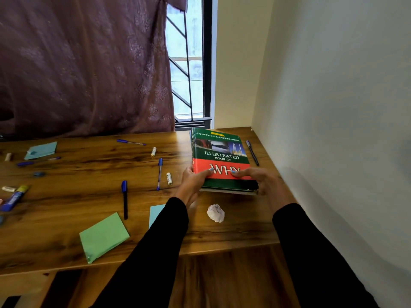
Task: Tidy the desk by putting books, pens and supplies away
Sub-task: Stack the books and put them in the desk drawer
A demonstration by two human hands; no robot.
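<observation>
Both hands, left hand [193,181] and right hand [259,180], clasp the near edge of the green-and-red book [220,156] on the wooden desk [89,165]. A crumpled paper ball [215,212] lies just nearer.

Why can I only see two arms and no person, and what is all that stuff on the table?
The camera sits on the person's head, looking down, so you only see arms in black sleeves. The left hand and right hand grip the near end of a thick green and red hardcover book, which lies on something flatter near the corner of the brown wooden desk. Scattered around are a blue ballpoint pen, a black pen with a blue cap, a green paper pad, a crumpled white paper ball and a small white tube.
</observation>
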